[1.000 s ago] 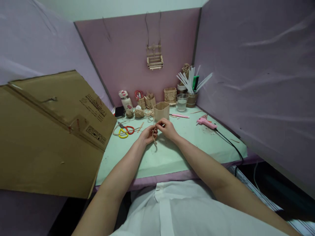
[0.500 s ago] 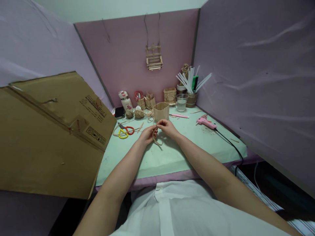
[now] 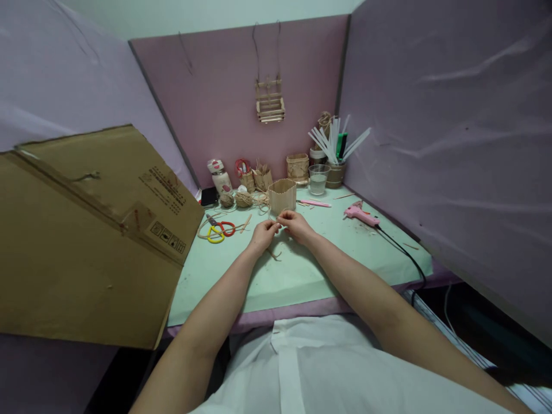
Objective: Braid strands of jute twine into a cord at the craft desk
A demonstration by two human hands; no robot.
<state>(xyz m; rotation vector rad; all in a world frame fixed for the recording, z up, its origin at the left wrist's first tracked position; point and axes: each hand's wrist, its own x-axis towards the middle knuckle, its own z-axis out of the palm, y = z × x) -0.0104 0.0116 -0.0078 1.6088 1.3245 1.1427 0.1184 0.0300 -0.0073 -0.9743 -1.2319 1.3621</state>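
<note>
My left hand [image 3: 264, 234] is closed in a pinch on a piece of twine [image 3: 273, 254], whose loose end hangs below the fingers over the table. Close against it, my right hand [image 3: 295, 225] pinches too, its fingertips meeting the left ones; the twine between them is mostly hidden. Just behind the hands stands a wooden stick box [image 3: 282, 198], upright and with an open top. Left of my left hand lie scissors [image 3: 221, 230] with one red and one yellow handle, with a length of twine across them, and a flat wooden stick [image 3: 246, 223].
Twine balls [image 3: 244, 199], a bottle [image 3: 219, 177] and a clear cup of water [image 3: 318, 179] line the back. A pink glue gun [image 3: 361, 214] with a black cord lies right, near a pink pen [image 3: 315, 203]. A large cardboard sheet [image 3: 99, 259] leans over the left edge.
Both hands have shifted slightly, and the left has turned so its fingertips meet the right's. The twine loop that hung below them now shows only as a short end.
</note>
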